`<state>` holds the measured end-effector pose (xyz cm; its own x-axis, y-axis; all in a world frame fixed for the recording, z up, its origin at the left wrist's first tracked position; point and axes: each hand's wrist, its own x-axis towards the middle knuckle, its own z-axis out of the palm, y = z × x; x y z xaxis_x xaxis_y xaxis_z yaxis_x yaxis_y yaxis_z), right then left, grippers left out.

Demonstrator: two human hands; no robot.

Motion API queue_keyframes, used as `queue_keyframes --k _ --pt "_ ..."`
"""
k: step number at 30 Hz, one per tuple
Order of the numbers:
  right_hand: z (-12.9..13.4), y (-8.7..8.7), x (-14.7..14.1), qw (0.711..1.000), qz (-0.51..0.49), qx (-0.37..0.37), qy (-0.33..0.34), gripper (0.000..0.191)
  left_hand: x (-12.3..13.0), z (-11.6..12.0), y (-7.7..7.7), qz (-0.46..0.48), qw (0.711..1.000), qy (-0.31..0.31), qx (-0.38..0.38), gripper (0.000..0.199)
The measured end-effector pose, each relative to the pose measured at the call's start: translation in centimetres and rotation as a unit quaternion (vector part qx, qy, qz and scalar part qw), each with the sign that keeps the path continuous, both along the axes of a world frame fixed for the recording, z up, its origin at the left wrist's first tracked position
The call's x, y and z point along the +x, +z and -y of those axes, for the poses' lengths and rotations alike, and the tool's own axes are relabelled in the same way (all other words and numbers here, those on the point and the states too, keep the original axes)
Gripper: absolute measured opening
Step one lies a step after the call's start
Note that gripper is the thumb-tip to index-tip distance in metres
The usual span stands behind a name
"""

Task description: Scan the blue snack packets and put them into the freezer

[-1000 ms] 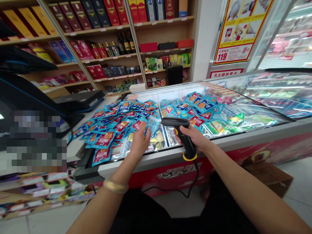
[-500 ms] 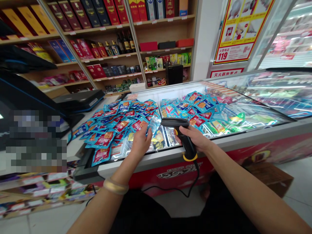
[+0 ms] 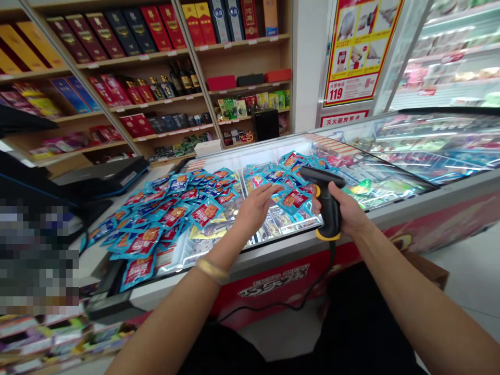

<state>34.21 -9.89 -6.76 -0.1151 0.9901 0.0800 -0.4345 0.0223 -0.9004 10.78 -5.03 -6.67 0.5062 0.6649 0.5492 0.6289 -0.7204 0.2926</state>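
Observation:
My right hand point(image 3: 349, 208) is wrapped round the handle of a black barcode scanner point(image 3: 330, 205) with yellow trim, held above the front edge of the glass-topped chest freezer point(image 3: 250, 253). My left hand point(image 3: 255, 208) is over the glass with its fingers stretched out, and nothing shows in its grasp. Just beyond its fingertips, a blue-edged snack packet point(image 3: 295, 200) with a red label lies at the front of the right-hand pile. A larger heap of similar packets point(image 3: 172, 213) spreads over the left of the glass. The scanner partly hides the right-hand pile.
A dark checkout machine point(image 3: 35, 182) stands at the left. Below the scanner, its black cable point(image 3: 273, 308) hangs in front of the freezer. Shelves with boxed bottles point(image 3: 125, 31) line the back. A cardboard box point(image 3: 427, 268) sits on the floor at the right.
My left hand has moved right towards the right-hand pile, and the packet it held is out of its fingers. The scanner has moved right and away from that hand. The view has shifted.

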Motion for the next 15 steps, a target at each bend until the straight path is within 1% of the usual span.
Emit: queue_keyframes --k 2,3,6,8,11,13,15 --pt "-0.2 -0.1 2.1 0.999 -0.001 -0.005 -0.048 0.048 2.7 -0.8 0.0 -0.056 0.998 0.005 -0.027 0.042" --pt "-0.3 -0.2 3.0 0.998 -0.002 -0.007 -0.068 0.048 3.8 -1.0 -0.2 -0.092 0.994 0.014 -0.05 0.046" --pt "-0.5 -0.6 4.7 0.995 -0.015 -0.02 -0.1 0.048 6.2 -1.2 -0.9 -0.19 0.972 0.044 -0.131 0.06" --pt "-0.5 -0.8 5.0 0.995 -0.02 -0.027 -0.096 0.047 6.7 -1.3 -1.5 -0.216 0.962 0.057 -0.156 0.06" --pt "-0.6 -1.1 5.0 0.996 -0.012 -0.016 -0.088 0.046 6.7 -1.4 -2.0 -0.213 0.965 0.056 -0.144 0.059" --pt "-0.6 -1.1 4.9 0.996 -0.01 -0.013 -0.086 0.046 6.4 -1.4 -2.0 -0.203 0.968 0.056 -0.137 0.062" --pt "-0.6 -1.1 4.8 0.996 -0.012 -0.02 -0.082 0.046 5.9 -1.0 -1.7 -0.185 0.972 0.062 -0.13 0.065"
